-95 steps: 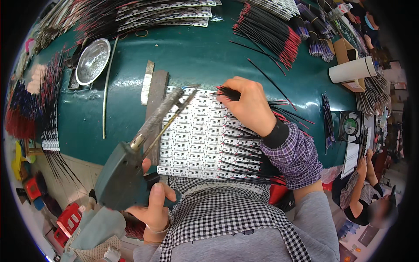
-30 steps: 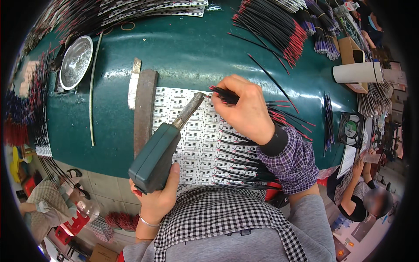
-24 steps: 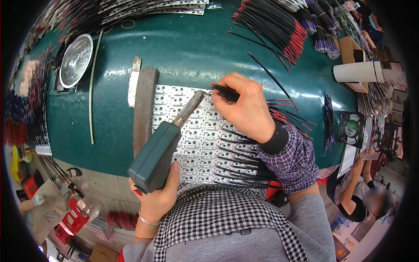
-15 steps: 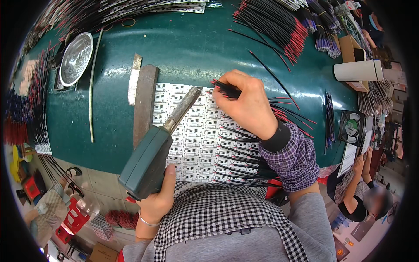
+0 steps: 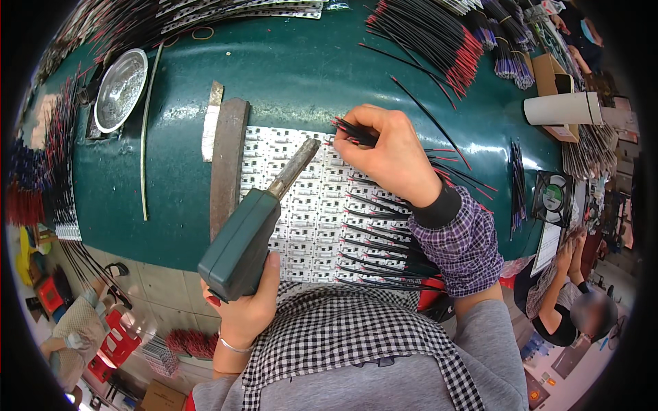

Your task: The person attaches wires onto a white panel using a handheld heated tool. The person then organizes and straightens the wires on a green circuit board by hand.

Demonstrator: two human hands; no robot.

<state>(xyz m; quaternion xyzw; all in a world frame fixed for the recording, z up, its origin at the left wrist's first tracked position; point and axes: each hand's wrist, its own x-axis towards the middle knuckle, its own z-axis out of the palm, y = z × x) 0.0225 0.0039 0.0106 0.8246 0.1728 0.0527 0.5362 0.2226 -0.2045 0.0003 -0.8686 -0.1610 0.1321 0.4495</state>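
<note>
My left hand [image 5: 250, 308] is wrapped round the handle of a dark green soldering gun [image 5: 241, 240]. Its thick metal tip points up and right, over a white circuit board panel [image 5: 295, 226] made of many small repeated boards. My right hand [image 5: 394, 154] pinches a bundle of black wires [image 5: 358, 132] with red ends at the panel's upper right part, just right of the soldering tip. Whether tip, wire and board touch cannot be made out. Down the panel's right side lies a row of black wires [image 5: 373, 236], their ends on the boards.
A brown flat bar [image 5: 227, 164] lies along the panel's left edge, with a metal strip [image 5: 212, 123] beside it. Further left are a thin rod [image 5: 147, 137] and a round metal dish [image 5: 120, 90]. A wire pile [image 5: 432, 44] and a small fan [image 5: 552, 197] stand right; co-workers sit beyond.
The soldering gun's body has shifted a little right and up with my left hand, its tip slightly right. My right hand has moved only slightly, still holding the wires.
</note>
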